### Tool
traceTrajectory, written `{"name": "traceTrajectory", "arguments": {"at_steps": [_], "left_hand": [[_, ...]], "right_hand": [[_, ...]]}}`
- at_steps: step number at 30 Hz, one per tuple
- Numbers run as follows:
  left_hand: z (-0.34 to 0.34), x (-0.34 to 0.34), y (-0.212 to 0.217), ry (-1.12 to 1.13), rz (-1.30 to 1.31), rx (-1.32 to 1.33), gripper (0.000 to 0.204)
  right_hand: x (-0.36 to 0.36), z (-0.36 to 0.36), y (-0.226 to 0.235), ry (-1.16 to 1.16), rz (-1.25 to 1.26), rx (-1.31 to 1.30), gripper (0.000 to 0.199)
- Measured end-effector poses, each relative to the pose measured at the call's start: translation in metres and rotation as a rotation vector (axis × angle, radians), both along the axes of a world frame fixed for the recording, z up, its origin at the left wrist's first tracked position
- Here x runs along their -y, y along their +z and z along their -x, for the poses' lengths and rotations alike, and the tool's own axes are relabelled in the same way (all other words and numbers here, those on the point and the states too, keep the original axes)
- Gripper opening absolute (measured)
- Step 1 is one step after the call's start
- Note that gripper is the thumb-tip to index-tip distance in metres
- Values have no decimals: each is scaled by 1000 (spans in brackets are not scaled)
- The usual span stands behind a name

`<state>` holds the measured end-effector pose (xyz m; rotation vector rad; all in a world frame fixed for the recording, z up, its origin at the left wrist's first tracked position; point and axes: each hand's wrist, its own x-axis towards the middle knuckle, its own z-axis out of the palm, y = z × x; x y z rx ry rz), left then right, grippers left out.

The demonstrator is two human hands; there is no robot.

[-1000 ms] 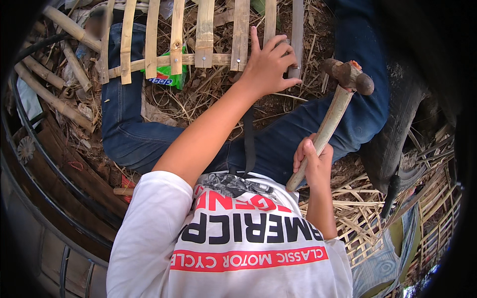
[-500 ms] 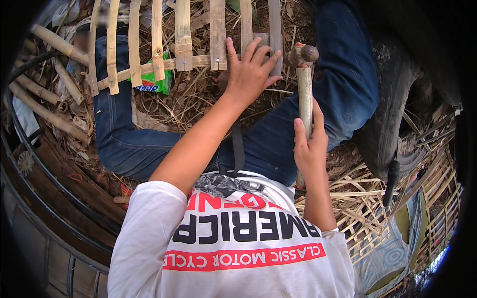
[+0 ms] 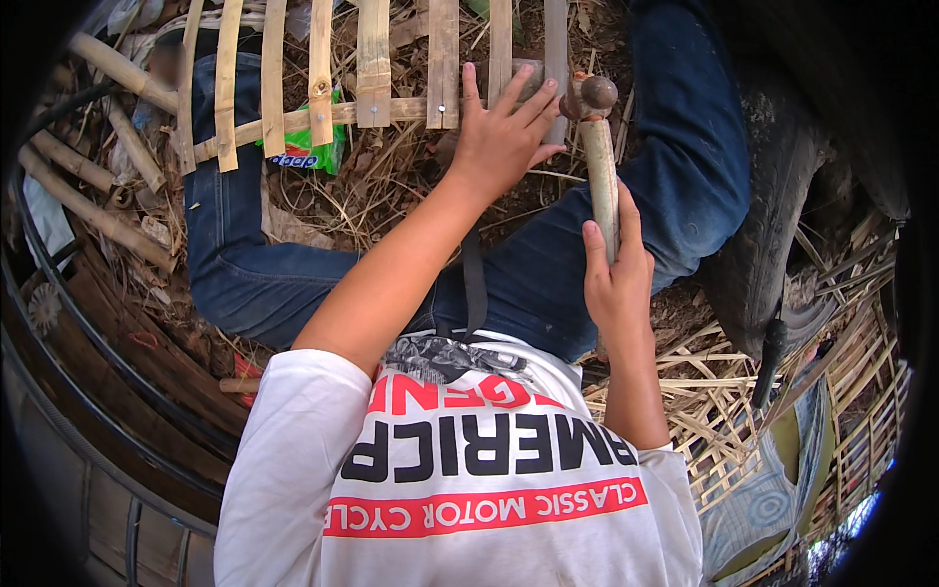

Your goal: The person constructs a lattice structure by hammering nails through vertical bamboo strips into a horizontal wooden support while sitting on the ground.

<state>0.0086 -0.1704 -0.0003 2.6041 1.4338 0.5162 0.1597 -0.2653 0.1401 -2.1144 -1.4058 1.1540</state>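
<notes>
A row of flat bamboo slats (image 3: 443,59) runs down from the top of the head view. Their lower ends lie on a bamboo crosspiece (image 3: 404,111), and nail heads show on some of them. My left hand (image 3: 489,142) rests palm down at the right-hand slats, fingers spread, partly covering their ends. In my right hand (image 3: 622,279) is a ball-peen hammer (image 3: 601,171), held by its pale handle with the head up. The rounded hammer head (image 3: 593,95) stands just right of my left fingertips, beside the rightmost slat (image 3: 556,49).
My legs in jeans (image 3: 528,274) bend around the work. A green packet (image 3: 328,155) lies under the slats among dry straw and leaves. Bamboo poles (image 3: 103,230) lie at left, near black cables. At right are a dark tyre (image 3: 758,215) and woven bamboo strips (image 3: 709,391).
The hammer head has tipped slightly left, toward my left hand. My left hand stays spread at the slats. The slats sit a little higher and further right in the picture.
</notes>
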Motion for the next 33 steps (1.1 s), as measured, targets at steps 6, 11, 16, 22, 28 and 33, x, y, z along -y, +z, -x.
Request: {"name": "traceTrajectory", "arguments": {"at_steps": [6, 11, 16, 22, 28, 33], "left_hand": [[1, 0, -3, 1, -13, -5, 46], [1, 0, -3, -3, -2, -18, 45], [1, 0, -2, -11, -3, -31, 44], [3, 1, -2, -13, 8, -63, 46], [3, 1, -3, -1, 0, -58, 50], [2, -1, -9, 1, -25, -24, 53]], "right_hand": [[1, 1, 0, 10, -41, 6, 51], [3, 0, -2, -15, 7, -10, 50], [4, 5, 6, -16, 72, 11, 49], [6, 10, 10, -33, 9, -22, 47], [11, 4, 4, -49, 18, -16, 48], [13, 5, 4, -168, 51, -91, 49]]}}
